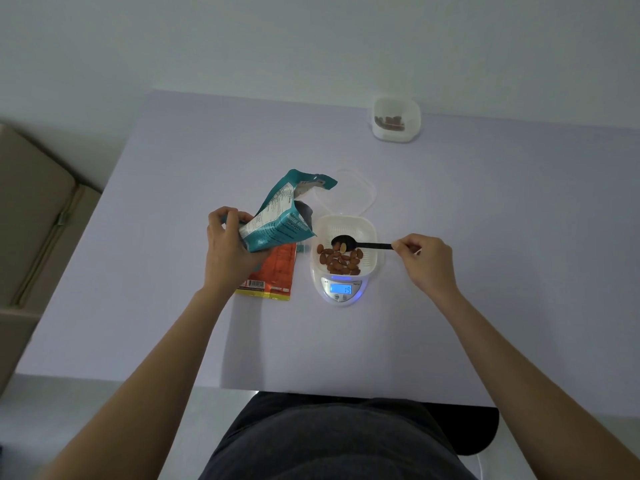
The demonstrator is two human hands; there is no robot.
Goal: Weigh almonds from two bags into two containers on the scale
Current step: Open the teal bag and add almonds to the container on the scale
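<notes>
Lavender table (485, 237) under it all, scale (325, 288) near the middle. Left of the scale, teal bag (277, 223) lifted and tilted, open mouth nearest the scale, gripped low by left hand (230, 247). Orange bag (275, 275) flat just beside the scale, same side. White container (371, 230) on the scale; second container (414, 123) well behind it. Pinches black spoon (367, 244) by the handle with right hand (426, 261), bowl over the scale. Brown almonds (341, 262) heaped in the white container. Reads 19 on the display (341, 289).

teal bag (277, 220) open, tilted | almonds (341, 262) in container (346, 221) on scale (341, 289)
</notes>
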